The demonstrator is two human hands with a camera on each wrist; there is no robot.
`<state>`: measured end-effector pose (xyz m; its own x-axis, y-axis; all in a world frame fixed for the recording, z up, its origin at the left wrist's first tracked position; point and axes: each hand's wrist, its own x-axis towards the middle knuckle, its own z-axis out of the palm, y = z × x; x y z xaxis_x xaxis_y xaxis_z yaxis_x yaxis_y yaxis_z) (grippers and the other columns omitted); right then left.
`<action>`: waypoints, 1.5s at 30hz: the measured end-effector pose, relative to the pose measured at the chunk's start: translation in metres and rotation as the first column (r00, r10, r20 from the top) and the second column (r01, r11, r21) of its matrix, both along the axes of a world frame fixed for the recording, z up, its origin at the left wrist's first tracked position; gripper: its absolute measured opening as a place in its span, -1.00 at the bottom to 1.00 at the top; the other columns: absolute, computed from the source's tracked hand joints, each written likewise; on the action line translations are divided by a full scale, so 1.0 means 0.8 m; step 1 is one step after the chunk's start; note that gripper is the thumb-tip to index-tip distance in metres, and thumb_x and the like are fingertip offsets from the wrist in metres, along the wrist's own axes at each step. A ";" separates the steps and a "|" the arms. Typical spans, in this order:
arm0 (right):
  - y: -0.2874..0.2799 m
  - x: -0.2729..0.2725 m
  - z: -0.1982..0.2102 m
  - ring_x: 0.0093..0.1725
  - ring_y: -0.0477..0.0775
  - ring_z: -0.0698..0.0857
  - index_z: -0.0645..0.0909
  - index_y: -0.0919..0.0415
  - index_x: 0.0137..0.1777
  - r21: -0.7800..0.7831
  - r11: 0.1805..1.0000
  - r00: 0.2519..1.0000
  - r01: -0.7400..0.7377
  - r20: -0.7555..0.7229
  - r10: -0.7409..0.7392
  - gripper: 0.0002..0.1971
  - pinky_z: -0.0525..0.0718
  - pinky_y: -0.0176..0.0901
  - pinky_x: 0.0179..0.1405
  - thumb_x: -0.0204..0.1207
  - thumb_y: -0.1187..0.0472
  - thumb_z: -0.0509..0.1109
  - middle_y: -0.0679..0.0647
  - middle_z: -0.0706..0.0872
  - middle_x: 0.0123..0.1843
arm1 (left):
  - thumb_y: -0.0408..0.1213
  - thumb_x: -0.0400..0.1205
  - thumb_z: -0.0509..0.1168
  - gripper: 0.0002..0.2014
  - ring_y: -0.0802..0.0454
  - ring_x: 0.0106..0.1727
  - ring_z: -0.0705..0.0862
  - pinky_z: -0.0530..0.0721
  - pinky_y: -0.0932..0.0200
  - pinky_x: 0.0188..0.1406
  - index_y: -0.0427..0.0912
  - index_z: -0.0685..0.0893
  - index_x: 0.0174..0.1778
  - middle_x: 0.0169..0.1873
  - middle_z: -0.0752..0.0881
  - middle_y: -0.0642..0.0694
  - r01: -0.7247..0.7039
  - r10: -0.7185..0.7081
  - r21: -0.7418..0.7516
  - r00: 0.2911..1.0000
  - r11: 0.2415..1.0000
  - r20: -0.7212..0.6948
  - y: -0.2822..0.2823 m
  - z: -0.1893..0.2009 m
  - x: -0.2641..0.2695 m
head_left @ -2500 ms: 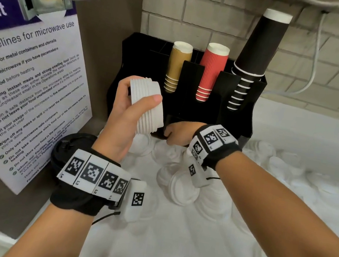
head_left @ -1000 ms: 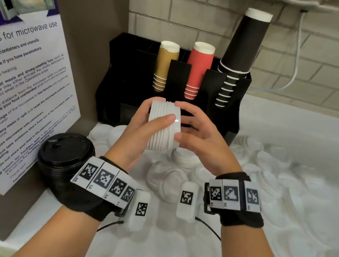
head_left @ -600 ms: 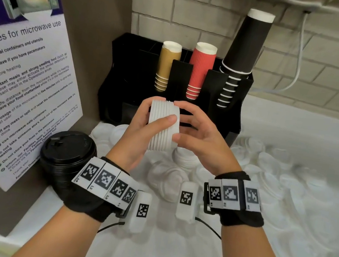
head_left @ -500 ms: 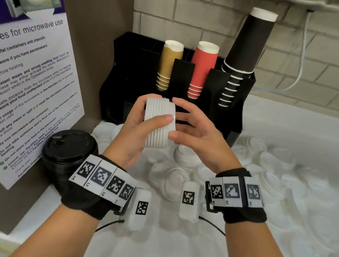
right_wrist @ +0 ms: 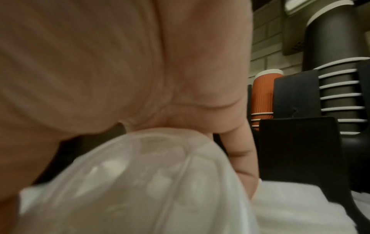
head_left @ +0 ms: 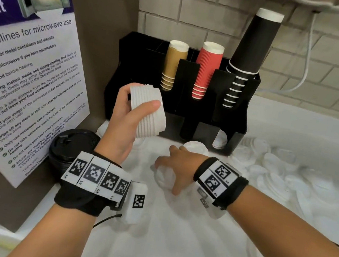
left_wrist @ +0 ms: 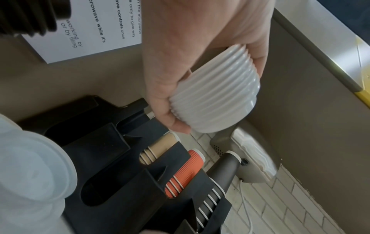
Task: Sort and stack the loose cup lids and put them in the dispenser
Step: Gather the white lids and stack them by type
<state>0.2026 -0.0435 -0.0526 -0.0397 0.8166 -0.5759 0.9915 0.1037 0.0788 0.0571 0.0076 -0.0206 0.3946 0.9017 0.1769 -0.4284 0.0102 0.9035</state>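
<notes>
My left hand (head_left: 139,101) grips a tilted stack of white lids (head_left: 150,116) in the air in front of the black dispenser (head_left: 186,75). The left wrist view shows the thumb and fingers wrapped round the stack (left_wrist: 220,114), above the dispenser (left_wrist: 112,158). My right hand (head_left: 167,176) is down on the white counter, fingers curled over a loose white lid (head_left: 161,179). In the right wrist view that lid (right_wrist: 150,182) lies blurred under my palm. Another lid (head_left: 196,147) sits just beyond the right hand.
Tan cups (head_left: 172,68), red cups (head_left: 206,71) and tall black cups (head_left: 253,52) stand in the dispenser's top slots. White lids (head_left: 220,139) show in its lower right opening. Several loose lids (head_left: 269,167) litter the counter at right. Stacked black lids (head_left: 73,148) sit at left by a poster.
My right hand has let go of the stack and dropped to the counter onto a loose lid. The left hand still holds the stack, now tilted and a little to the left.
</notes>
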 end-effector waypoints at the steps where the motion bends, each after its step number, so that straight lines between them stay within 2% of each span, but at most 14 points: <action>1: 0.005 0.001 0.006 0.33 0.22 0.38 0.25 -0.18 0.55 0.018 1.000 1.000 0.006 -0.023 -0.006 -0.16 0.63 0.10 0.07 0.30 -0.01 0.59 0.13 0.33 0.33 | -0.16 0.40 0.39 -0.53 0.03 0.18 0.62 0.71 0.20 -0.19 0.05 0.47 0.23 0.19 0.57 -0.02 -0.003 0.003 -0.005 1.000 1.000 0.006 0.001 0.001 -0.001; 5: 0.029 -0.001 0.027 0.22 0.12 0.54 0.43 -0.06 0.41 0.164 0.985 0.974 0.058 -0.228 -0.019 -0.34 0.60 -0.13 -0.15 0.31 -0.01 0.58 0.07 0.44 0.26 | -0.17 0.41 0.39 -0.57 0.04 0.17 0.64 0.70 0.16 -0.15 0.08 0.49 0.19 0.19 0.59 -0.02 -0.010 0.011 -0.025 0.999 1.000 0.044 0.005 0.004 -0.004; 11: 0.045 -0.014 0.023 0.45 0.20 0.31 0.18 -0.05 0.61 0.120 0.991 0.993 0.056 -0.114 -0.042 -0.21 0.58 0.13 0.33 0.44 0.08 0.50 0.16 0.28 0.47 | -0.16 0.41 0.39 -0.54 0.01 0.19 0.64 0.72 0.15 -0.10 0.07 0.47 0.23 0.18 0.59 -0.03 0.002 -0.001 -0.020 1.000 1.000 0.028 0.003 0.005 0.002; 15: 0.042 -0.012 0.026 0.40 0.21 0.36 0.31 0.18 0.56 0.314 0.942 0.968 0.122 -0.245 -0.044 -0.45 0.51 0.08 0.37 0.60 0.11 0.32 0.20 0.32 0.42 | -0.17 0.41 0.39 -0.53 0.00 0.20 0.64 0.72 0.12 -0.07 0.03 0.47 0.24 0.18 0.60 -0.04 0.005 -0.005 -0.013 1.000 1.000 0.021 0.001 0.006 0.003; 18: 0.035 0.001 0.037 0.02 0.11 0.61 0.64 0.26 0.05 0.183 0.981 0.996 0.060 -0.077 -0.047 -0.76 0.67 -0.05 0.05 0.58 0.07 0.35 0.15 0.61 0.06 | -0.17 0.41 0.39 -0.51 0.02 0.20 0.64 0.71 0.16 -0.09 0.02 0.46 0.27 0.19 0.59 -0.03 0.002 -0.002 -0.015 1.000 1.000 0.023 0.002 0.006 0.003; 19: 0.032 0.004 0.037 -0.20 0.04 0.60 0.61 0.23 -0.23 0.099 0.995 1.000 0.031 0.002 -0.031 -0.72 0.66 -0.12 -0.11 0.55 0.01 0.38 0.08 0.62 -0.19 | -0.17 0.41 0.39 -0.51 0.02 0.20 0.64 0.71 0.16 -0.10 0.02 0.46 0.27 0.19 0.59 -0.03 0.003 -0.003 -0.017 1.000 1.000 0.022 0.002 0.006 0.002; 21: 0.025 0.008 0.038 -0.37 0.00 0.52 0.46 0.18 -0.47 -0.026 1.000 0.991 -0.014 0.130 0.017 -0.57 0.60 -0.13 -0.21 0.49 -0.07 0.44 0.00 0.51 -0.43 | -0.17 0.41 0.39 -0.52 0.03 0.19 0.64 0.71 0.16 -0.12 0.04 0.47 0.26 0.18 0.60 -0.01 0.002 -0.002 -0.020 1.000 1.000 0.016 0.002 0.006 0.002; 23: 0.019 0.013 0.032 -0.28 0.02 0.57 0.52 0.18 -0.40 -0.042 0.999 0.987 -0.028 0.154 0.035 -0.58 0.57 -0.15 -0.25 0.42 -0.14 0.49 -0.01 0.56 -0.39 | -0.16 0.41 0.39 -0.52 0.02 0.20 0.64 0.71 0.15 -0.12 0.06 0.47 0.26 0.18 0.60 -0.01 -0.003 0.003 -0.019 1.000 1.000 0.009 0.002 0.006 0.002; 26: 0.012 0.017 0.018 -0.16 0.02 0.58 0.55 0.21 0.11 0.038 0.999 0.998 0.018 0.055 -0.020 -0.42 0.51 -0.18 -0.33 0.29 -0.21 0.57 0.02 0.61 -0.06 | -0.15 0.41 0.39 -0.52 0.01 0.21 0.64 0.71 0.14 -0.13 0.06 0.46 0.26 0.18 0.60 -0.01 0.003 -0.003 -0.018 1.000 1.000 0.001 0.001 0.007 0.004; 31: 0.016 0.013 0.006 0.20 0.10 0.58 0.40 0.01 0.46 0.154 0.983 0.970 0.101 -0.236 -0.063 -0.33 0.61 -0.04 0.09 0.39 -0.17 0.51 0.05 0.53 0.24 | -0.15 0.41 0.39 -0.52 -0.01 0.23 0.63 0.72 0.14 -0.12 0.07 0.47 0.25 0.20 0.59 -0.03 -0.005 0.005 -0.013 1.000 1.000 0.000 -0.002 0.008 0.005; 34: 0.011 0.016 0.008 0.16 0.07 0.55 0.24 -0.05 0.52 0.035 0.994 0.986 0.099 -0.135 -0.094 -0.02 0.60 -0.05 -0.01 0.15 -0.18 0.67 -0.01 0.48 0.22 | -0.14 0.41 0.39 -0.54 0.02 0.20 0.64 0.72 0.14 -0.13 0.09 0.47 0.23 0.17 0.60 0.00 -0.018 0.018 -0.011 1.000 1.000 0.001 -0.003 0.007 0.003; 38: 0.004 0.019 0.006 0.13 0.13 0.60 0.18 -0.01 0.50 -0.002 0.997 0.993 0.072 -0.089 -0.072 -0.05 0.61 -0.08 -0.16 0.20 0.02 0.70 0.09 0.54 0.25 | -0.14 0.41 0.38 -0.55 0.05 0.18 0.64 0.71 0.20 -0.15 0.11 0.47 0.22 0.16 0.60 0.02 -0.028 0.028 -0.005 1.000 1.000 0.002 -0.004 0.006 0.002; 41: -0.001 0.021 0.013 0.06 0.09 0.61 0.09 -0.05 0.51 -0.009 0.998 0.994 0.066 -0.088 -0.066 0.03 0.56 -0.16 -0.36 0.15 -0.04 0.69 0.05 0.55 0.23 | -0.14 0.42 0.38 -0.56 0.04 0.18 0.64 0.72 0.18 -0.14 0.11 0.47 0.21 0.15 0.60 0.02 -0.027 0.027 -0.001 1.000 1.000 0.001 -0.006 0.006 0.004; 45: -0.006 0.016 0.012 0.32 0.13 0.52 -0.09 -0.17 0.61 -0.164 0.985 0.999 0.048 -0.012 -0.051 0.24 0.62 -0.01 0.05 0.07 -0.20 0.70 0.04 0.45 0.36 | -0.15 0.42 0.38 -0.56 0.03 0.17 0.65 0.72 0.17 -0.19 0.10 0.47 0.22 0.15 0.61 0.01 -0.016 0.016 0.000 1.000 1.000 0.009 -0.008 0.006 0.008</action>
